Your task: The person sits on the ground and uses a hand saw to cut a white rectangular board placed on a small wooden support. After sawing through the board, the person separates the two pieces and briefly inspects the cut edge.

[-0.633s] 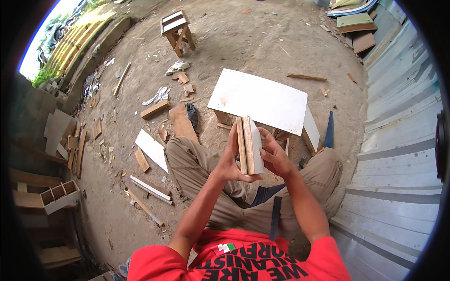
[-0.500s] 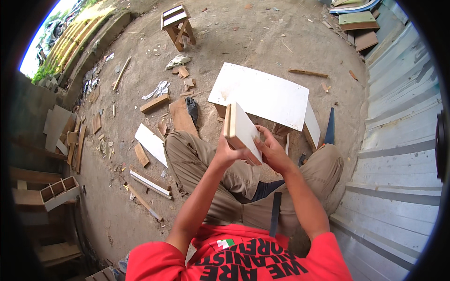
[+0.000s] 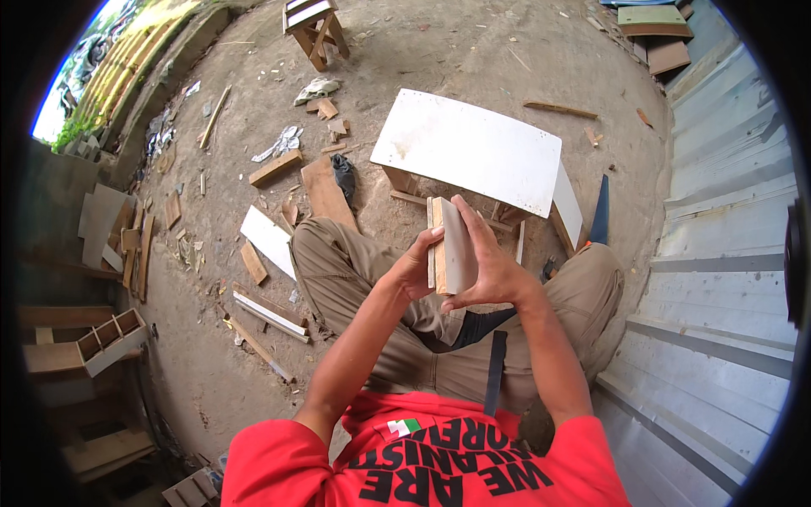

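Between my hands, above my crossed legs, is a small wooden block (image 3: 457, 253) with a pale face and bare wood edges, made of two layers pressed side by side. My left hand (image 3: 416, 266) grips its left side, thumb on the edge. Around the right side wraps my right hand (image 3: 496, 266), fingers along the pale face and thumb under the near end. Just beyond stands a low white-topped table (image 3: 473, 148) on wooden legs. A handsaw (image 3: 599, 211) with a dark blue blade leans by my right knee.
A small wooden stool (image 3: 314, 29) stands far off. Wood offcuts (image 3: 276, 167), a white board (image 3: 269, 241) and white-edged strips (image 3: 270, 314) litter the ground to my left. A compartmented wooden box (image 3: 111, 340) sits at the far left. Corrugated metal sheeting (image 3: 710, 304) runs along my right.
The block has turned more upright, with its edge now toward me. My right hand has shifted to wrap its right face, and my left hand has moved slightly right.
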### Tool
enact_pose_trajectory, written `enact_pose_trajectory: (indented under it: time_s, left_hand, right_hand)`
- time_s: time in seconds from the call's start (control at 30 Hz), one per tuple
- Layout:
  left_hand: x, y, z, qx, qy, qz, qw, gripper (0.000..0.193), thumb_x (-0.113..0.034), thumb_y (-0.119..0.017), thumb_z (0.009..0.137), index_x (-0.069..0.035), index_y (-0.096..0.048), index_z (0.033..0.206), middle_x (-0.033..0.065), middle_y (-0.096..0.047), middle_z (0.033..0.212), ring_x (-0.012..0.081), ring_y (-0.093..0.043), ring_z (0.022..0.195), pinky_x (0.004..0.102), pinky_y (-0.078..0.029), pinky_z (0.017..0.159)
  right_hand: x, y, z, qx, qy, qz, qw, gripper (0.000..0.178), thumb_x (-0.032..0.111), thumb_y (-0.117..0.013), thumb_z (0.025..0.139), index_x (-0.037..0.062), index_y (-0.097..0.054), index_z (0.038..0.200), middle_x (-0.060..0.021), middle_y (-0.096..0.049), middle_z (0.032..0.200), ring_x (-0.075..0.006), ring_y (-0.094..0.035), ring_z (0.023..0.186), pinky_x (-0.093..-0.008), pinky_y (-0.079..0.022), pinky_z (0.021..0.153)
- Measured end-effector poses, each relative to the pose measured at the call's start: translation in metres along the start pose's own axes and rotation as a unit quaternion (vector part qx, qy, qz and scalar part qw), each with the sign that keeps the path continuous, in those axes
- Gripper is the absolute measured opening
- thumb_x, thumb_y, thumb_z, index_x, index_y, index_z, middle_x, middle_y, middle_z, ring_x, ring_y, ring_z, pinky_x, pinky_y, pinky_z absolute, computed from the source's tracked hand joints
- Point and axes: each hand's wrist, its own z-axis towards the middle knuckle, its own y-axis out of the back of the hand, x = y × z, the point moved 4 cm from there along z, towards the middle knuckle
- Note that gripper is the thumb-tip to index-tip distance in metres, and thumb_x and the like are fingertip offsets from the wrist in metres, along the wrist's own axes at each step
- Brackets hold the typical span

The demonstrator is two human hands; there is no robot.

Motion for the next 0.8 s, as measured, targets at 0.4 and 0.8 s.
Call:
enact_pose_trajectory:
  time_s: [0.4, 0.8]
  left_hand:
    - [-0.008, -0.023, -0.019, -0.001, 0.036, 0.054, 0.998, 0.079, -0.047, -0.071, 0.087, 0.002, -0.042, 0.142, 0.0162, -0.06, 0.127, 0.026, -0.064, 0.112, 0.0408, -0.054, 0.097]
    - [-0.009, -0.038, -0.026, -0.03, 0.045, 0.096, 0.994, 0.082, -0.053, -0.067, 0.086, 0.0, -0.042, 0.143, 0.0193, -0.061, 0.127, 0.0292, -0.064, 0.113, 0.0424, -0.056, 0.095]
  right_hand:
    - [0.016, 0.005, -0.007, -0.081, 0.078, -0.048, 0.993, 0.15, 0.049, -0.098, 0.041, 0.0015, -0.013, 0.155, -0.0277, -0.026, 0.153, -0.0438, -0.03, 0.143, -0.0507, -0.029, 0.117]
    - [0.032, 0.01, -0.014, -0.071, 0.089, -0.011, 0.993, 0.154, 0.051, -0.1, 0.038, 0.0055, -0.012, 0.156, -0.0248, -0.024, 0.155, -0.0432, -0.029, 0.143, -0.0512, -0.029, 0.116]
